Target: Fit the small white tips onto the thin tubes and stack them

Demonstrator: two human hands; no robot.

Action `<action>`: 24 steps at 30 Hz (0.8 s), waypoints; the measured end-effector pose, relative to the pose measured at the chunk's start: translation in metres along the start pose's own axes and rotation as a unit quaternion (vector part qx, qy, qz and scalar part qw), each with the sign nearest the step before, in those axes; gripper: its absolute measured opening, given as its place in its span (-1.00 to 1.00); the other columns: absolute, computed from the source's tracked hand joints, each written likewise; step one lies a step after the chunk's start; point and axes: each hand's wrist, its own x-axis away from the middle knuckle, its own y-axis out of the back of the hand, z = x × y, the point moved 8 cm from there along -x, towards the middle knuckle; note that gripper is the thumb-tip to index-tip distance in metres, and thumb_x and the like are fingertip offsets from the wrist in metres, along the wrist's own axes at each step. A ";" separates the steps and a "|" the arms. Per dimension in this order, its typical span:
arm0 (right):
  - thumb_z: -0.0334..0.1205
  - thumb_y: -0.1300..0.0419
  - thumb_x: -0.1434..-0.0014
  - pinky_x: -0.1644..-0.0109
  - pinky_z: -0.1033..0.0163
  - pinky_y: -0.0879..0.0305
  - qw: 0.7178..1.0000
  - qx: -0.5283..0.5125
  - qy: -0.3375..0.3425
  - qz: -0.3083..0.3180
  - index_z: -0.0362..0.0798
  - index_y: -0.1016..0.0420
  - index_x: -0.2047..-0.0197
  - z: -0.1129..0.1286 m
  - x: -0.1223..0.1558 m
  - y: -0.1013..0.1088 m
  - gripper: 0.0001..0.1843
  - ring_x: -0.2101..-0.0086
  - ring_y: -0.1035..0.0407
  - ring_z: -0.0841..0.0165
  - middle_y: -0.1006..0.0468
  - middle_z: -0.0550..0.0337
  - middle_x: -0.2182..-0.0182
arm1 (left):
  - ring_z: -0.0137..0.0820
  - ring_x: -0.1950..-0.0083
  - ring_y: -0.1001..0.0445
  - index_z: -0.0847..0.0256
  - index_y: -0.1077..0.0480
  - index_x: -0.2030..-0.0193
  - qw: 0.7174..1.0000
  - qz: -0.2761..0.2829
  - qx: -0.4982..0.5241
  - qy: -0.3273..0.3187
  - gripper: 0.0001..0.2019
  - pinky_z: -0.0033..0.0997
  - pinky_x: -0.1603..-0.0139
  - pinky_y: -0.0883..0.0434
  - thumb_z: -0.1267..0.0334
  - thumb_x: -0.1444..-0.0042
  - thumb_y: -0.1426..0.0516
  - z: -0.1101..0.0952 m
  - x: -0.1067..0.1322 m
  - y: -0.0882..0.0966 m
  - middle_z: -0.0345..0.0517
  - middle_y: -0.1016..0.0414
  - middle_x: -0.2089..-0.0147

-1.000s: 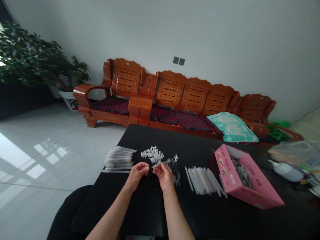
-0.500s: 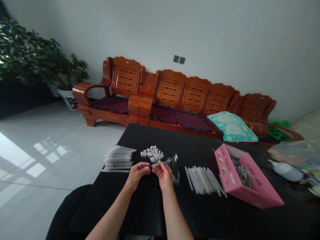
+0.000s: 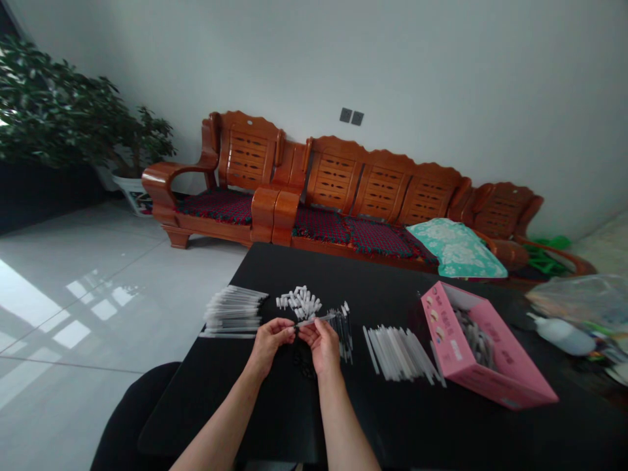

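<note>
Both of my hands meet over the black table. My left hand [image 3: 271, 340] pinches a small black piece, probably a pen tip, at the left end of a slim translucent pen barrel [image 3: 308, 322]. My right hand [image 3: 321, 341] grips that barrel between thumb and fingers. Just beyond lies a heap of short white caps [image 3: 301, 302]. Thin dark pen refills [image 3: 345, 337] lie to the right of my right hand. Left of my left hand is a stack of whitish barrels with dark ends [image 3: 233, 314]. Small black parts [image 3: 303, 363] sit below my hands, partly hidden.
More translucent barrels [image 3: 400, 353] lie in a row on the right of the table [image 3: 275, 418]. Beside them stands an open pink box [image 3: 490, 347] with greyish pieces inside. A white squeeze bottle [image 3: 564, 335] and a plastic bag [image 3: 583, 297] are farther right. A wooden sofa [image 3: 338, 170] stands behind.
Almost nothing differs. Both hands keep their hold at the same spot, with only a very slight shift of the fingers.
</note>
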 end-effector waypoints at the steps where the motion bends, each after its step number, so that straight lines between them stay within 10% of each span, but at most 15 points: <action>1: -0.21 -0.37 0.04 0.42 0.24 -0.50 1.000 0.000 0.000 0.001 -0.15 -0.46 0.33 0.000 0.000 0.000 -0.75 0.48 -0.55 0.26 -0.62 0.11 0.51 | -0.44 0.45 -0.47 0.31 -0.49 0.28 1.000 0.001 0.000 -0.001 -0.69 -0.46 0.34 -0.40 0.19 0.16 -0.34 0.000 0.000 0.000 -0.12 -0.53 0.46; 24: -0.14 -0.37 0.03 0.38 0.22 -0.52 1.000 0.005 0.021 -0.001 -0.13 -0.43 0.36 0.001 -0.002 0.000 -0.73 0.47 -0.56 0.26 -0.62 0.12 0.51 | -0.51 0.53 -0.35 0.29 -0.51 0.39 0.994 -0.027 -0.078 -0.065 -0.77 -0.54 0.47 -0.29 0.22 0.20 -0.33 -0.021 -0.007 -0.013 -0.20 -0.47 0.54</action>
